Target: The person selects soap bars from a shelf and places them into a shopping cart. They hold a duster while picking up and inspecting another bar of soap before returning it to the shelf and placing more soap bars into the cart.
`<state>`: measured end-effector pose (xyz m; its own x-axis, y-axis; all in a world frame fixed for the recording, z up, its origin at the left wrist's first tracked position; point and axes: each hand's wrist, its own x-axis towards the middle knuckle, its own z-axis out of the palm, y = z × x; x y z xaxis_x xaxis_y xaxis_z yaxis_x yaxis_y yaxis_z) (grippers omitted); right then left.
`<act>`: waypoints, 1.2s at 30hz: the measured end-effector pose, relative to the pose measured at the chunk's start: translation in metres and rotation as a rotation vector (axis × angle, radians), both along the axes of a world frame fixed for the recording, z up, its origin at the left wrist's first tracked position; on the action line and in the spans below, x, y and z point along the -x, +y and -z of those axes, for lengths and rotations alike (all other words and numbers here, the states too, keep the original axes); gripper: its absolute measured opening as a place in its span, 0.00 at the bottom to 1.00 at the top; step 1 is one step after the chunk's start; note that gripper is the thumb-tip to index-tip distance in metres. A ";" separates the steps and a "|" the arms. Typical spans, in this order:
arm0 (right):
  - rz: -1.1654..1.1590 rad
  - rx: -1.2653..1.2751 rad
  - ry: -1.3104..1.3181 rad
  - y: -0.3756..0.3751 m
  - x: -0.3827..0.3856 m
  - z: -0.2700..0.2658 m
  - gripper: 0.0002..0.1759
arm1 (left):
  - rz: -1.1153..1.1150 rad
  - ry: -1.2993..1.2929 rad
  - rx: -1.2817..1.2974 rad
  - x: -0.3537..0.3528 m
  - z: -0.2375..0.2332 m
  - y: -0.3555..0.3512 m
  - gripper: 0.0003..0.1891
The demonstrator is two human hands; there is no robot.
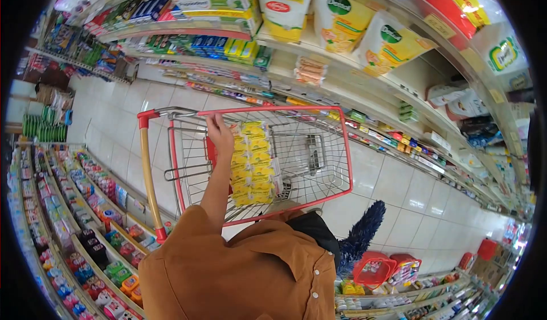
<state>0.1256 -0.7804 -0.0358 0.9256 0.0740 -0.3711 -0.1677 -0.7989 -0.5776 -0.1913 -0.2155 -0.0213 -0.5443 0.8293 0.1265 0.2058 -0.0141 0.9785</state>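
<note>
One hand shows, the left hand (219, 133), reaching out on an orange-sleeved arm. Its fingers are curled together at the top corner of a strip (253, 163) of yellow packets, apparently pinching it. Whether they also touch the red rim, I cannot tell. The right hand is out of view. The strip hangs full length inside the cart (347, 149), against the wire wall nearest the handle (147, 172), with its lower end near the mesh bottom. My judgement is that the strip is limp and will swing or fold. It is best held high by the corner and kept flat against the wire, so the bottom packets meet the mesh before the grip loosens and no edge catches in the grid. Of containers, the cart shows only this strip, besides its folded wire flap (313, 152). Two red baskets (373, 270) sit low on the floor (399, 189), packed with small goods too tiny to identify. A fuzzy blue duster (362, 237) lies just above them.
</note>
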 end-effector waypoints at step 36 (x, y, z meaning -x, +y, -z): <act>-0.112 -0.191 0.049 -0.014 -0.040 -0.002 0.21 | 0.432 -0.234 0.456 -0.010 0.032 -0.065 0.22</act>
